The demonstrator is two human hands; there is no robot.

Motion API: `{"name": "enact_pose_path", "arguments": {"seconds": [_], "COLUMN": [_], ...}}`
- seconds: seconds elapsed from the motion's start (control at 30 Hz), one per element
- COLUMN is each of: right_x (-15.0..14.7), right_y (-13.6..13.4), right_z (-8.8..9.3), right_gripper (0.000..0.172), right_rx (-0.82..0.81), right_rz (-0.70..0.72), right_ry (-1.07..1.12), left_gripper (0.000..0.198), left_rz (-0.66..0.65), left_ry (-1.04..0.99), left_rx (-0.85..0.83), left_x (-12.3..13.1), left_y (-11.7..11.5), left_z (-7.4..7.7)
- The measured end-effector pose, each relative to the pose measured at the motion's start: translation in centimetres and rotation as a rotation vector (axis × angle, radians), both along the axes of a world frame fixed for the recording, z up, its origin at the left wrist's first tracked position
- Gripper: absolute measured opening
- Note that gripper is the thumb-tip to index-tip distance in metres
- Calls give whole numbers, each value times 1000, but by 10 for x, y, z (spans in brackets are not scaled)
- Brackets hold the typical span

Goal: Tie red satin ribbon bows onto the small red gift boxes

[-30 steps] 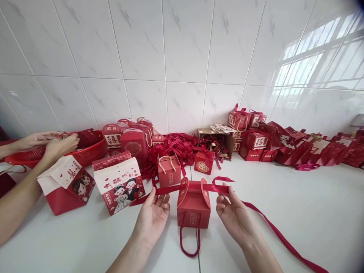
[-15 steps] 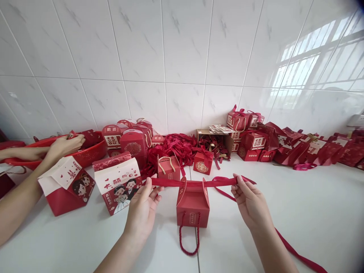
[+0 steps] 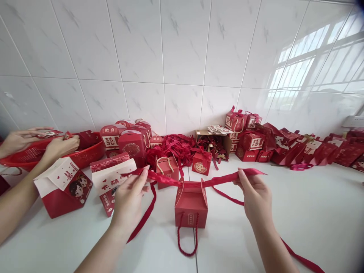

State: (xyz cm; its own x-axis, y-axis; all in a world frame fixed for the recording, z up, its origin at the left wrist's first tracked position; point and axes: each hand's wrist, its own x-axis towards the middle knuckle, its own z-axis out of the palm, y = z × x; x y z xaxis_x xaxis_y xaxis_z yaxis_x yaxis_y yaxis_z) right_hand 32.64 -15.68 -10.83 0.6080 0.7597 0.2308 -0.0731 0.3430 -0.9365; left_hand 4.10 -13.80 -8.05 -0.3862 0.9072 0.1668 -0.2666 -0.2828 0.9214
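Observation:
A small red gift box (image 3: 191,208) stands on the white table in front of me, its dark red rope handle (image 3: 187,253) drooping forward onto the tabletop. Dark red ribbon (image 3: 222,179) runs through the two raised side flaps at its top. My left hand (image 3: 131,193) pinches the ribbon left of the box, with one tail hanging down beside the wrist. On the other side my right hand (image 3: 253,191) pinches it between thumb and fingers, a short end sticking out beyond. Another length loops behind my right hand and trails past the forearm to the lower right.
A co-worker's hands (image 3: 61,146) hold small packets over a red plastic basket (image 3: 88,153) at left. Larger printed boxes (image 3: 64,187) stand nearer. Behind are a ribbon heap (image 3: 179,146), a cardboard box (image 3: 227,142) of ribbons, stacked red boxes (image 3: 250,140) and red bags (image 3: 301,149).
Both my hands have moved farther apart, drawing the ribbon outward. A ribbon tail now hangs by my left hand. The co-worker's far hand has come into view with a packet.

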Motion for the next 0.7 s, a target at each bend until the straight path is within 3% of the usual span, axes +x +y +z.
{"name": "enact_pose_path", "arguments": {"seconds": [0.17,0.33,0.53,0.7], "right_x": [-10,-31,-45,-44], "right_y": [9,25,36,38], "right_z": [47,88,113,118], "right_gripper": [26,17,19,18], "right_rx": [176,327,382,385], "right_rz": [64,245,437,500], "right_ry": [-303,-326,-310,-299], "left_gripper": [24,23,20,20], "left_rz": [-131,-187,-295,-343], "left_ry": [242,300,403,397], "left_rx": [173,286,337,335], "left_x": [12,35,52,58], "left_y": [12,22,23,22], "left_z": [45,83,105,110]}}
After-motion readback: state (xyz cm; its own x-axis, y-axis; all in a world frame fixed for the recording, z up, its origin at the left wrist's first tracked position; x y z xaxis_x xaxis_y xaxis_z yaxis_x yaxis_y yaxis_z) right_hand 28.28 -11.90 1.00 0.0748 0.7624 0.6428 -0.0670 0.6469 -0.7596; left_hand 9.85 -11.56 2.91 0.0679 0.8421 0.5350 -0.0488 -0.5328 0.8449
